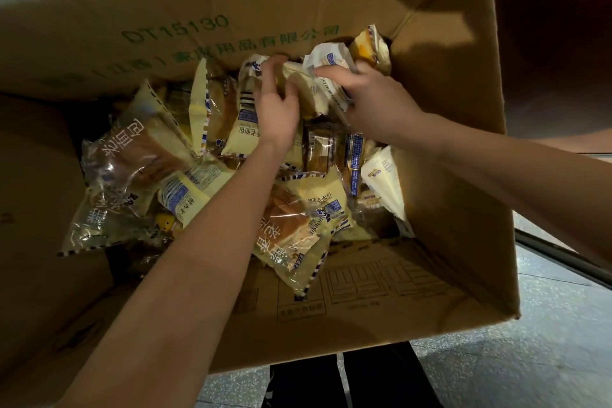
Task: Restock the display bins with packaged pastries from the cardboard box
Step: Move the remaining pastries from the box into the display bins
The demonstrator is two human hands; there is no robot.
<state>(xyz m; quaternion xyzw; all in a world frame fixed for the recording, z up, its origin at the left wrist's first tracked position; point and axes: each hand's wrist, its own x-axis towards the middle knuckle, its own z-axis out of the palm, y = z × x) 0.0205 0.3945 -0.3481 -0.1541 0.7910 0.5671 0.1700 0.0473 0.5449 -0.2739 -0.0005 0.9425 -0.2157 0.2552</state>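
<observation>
An open cardboard box [447,109] holds several yellow packaged pastries [291,235]. Both my hands reach into its far right corner. My left hand [276,103] curls its fingers round a pale pastry packet [299,89] at the top of the pile. My right hand [367,96] grips a white and yellow packet [328,60] right beside it. The two packets touch each other between my hands. No display bins are in view.
The box flaps [165,26] stand open on all sides, the far one printed with green letters. Speckled grey floor [530,358] shows at the lower right and top left. My dark trouser legs [347,381] are below the near flap.
</observation>
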